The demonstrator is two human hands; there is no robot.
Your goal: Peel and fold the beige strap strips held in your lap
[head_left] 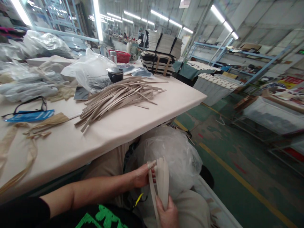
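head view: the strip bundle [162,177] points lengthwise away from the right hand [168,216], which pinches its near end; the left hand [142,176], beside its far end, pinches a single strip [152,186]

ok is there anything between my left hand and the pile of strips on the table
Yes: the clear plastic bag bulges just beyond your left hand, and past it runs the near edge of the table. From that edge to the pile of strips, nothing visible stands in the way.
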